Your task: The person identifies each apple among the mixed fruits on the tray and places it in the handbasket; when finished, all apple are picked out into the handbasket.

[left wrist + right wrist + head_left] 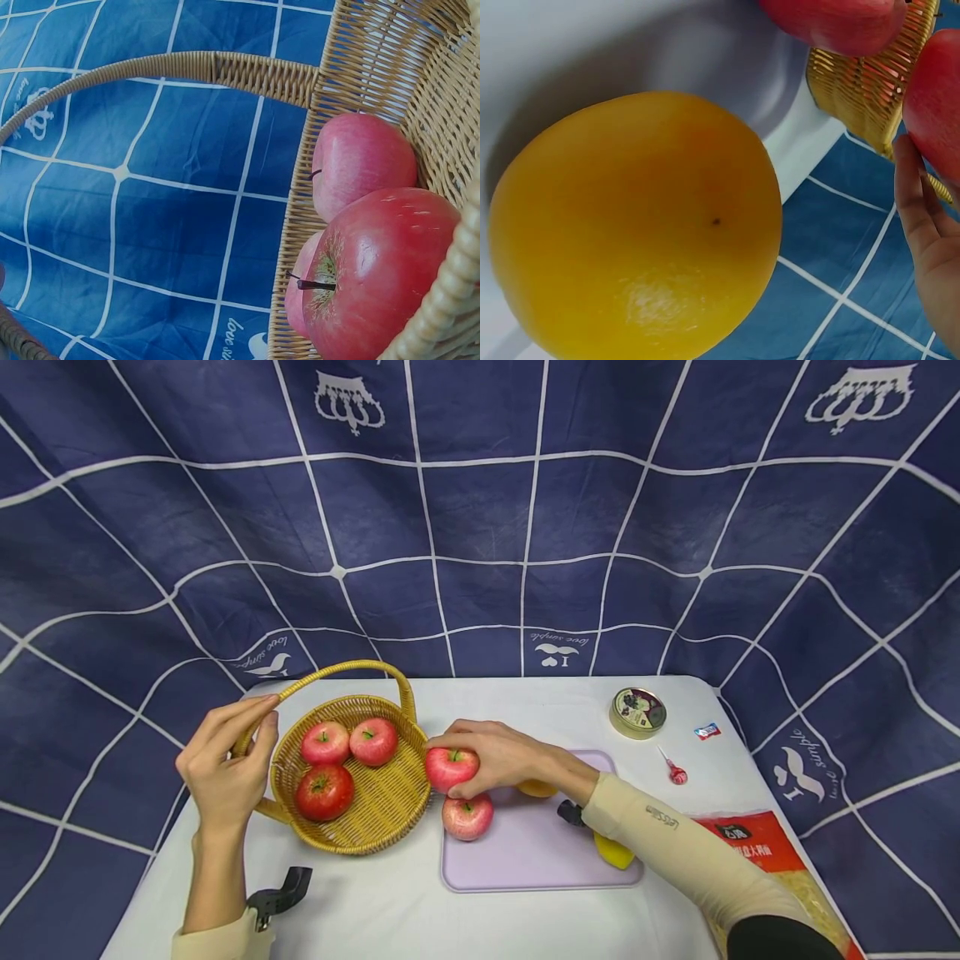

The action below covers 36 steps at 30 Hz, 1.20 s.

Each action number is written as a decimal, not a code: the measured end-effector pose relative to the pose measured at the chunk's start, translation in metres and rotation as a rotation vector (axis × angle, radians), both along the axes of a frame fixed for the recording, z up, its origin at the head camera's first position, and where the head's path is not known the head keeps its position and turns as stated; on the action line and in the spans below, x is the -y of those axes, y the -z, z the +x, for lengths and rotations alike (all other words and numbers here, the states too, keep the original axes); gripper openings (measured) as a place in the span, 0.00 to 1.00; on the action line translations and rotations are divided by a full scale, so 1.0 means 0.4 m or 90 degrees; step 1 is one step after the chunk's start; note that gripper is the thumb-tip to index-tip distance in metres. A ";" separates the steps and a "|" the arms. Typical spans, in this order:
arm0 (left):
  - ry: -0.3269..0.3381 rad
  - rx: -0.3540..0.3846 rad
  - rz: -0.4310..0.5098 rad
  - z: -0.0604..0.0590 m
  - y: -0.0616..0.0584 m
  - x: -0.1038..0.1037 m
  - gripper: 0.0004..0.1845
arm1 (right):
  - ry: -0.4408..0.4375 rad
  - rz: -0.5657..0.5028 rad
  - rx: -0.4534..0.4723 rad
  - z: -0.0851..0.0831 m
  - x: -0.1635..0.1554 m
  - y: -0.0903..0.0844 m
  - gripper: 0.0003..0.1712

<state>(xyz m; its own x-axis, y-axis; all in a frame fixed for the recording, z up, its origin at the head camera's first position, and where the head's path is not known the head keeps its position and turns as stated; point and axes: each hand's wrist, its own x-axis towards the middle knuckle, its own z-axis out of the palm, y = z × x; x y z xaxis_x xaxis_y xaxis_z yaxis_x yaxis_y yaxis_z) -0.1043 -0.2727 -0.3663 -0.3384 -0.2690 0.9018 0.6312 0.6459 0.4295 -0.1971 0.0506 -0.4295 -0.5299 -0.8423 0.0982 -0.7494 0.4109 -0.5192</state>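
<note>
My right hand (447, 769) grips a red apple (456, 762) just beside the right rim of a woven basket (390, 814). In the right wrist view its fingers (922, 225) lie against that apple (937, 105). A second apple (467, 817) lies below it on a lilac cutting board (525, 852). An orange (536, 788) sits under my right wrist and fills the right wrist view (630, 225). My left hand (258, 722) holds the basket's handle (337, 670) at its left end. Three apples (325, 792) lie in the basket, two of them showing large in the left wrist view (382, 277).
A black knife handle (570, 812) and a yellow fruit (613, 850) lie on the board by my right forearm. A round tin (637, 712), a lollipop (675, 770) and a small wrapper (707, 731) sit at the back right, and a red bag (750, 843) lies at the right edge. A blue cloth hangs behind.
</note>
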 end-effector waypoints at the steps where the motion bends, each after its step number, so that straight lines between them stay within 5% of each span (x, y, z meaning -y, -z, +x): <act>1: 0.000 0.000 0.000 0.000 0.000 0.001 0.07 | -0.001 -0.001 0.000 0.000 0.001 0.000 0.40; 36: 0.004 -0.004 0.000 0.003 -0.004 -0.002 0.07 | -0.090 -0.003 0.010 0.003 0.109 -0.006 0.45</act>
<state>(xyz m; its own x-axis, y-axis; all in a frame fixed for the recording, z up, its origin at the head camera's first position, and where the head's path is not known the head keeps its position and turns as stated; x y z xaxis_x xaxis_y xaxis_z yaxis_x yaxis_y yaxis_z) -0.1031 -0.2718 -0.3646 -0.3351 -0.2668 0.9036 0.6378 0.6416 0.4260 -0.1961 0.0069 -0.4272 -0.4074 -0.9084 0.0944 -0.7914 0.2996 -0.5328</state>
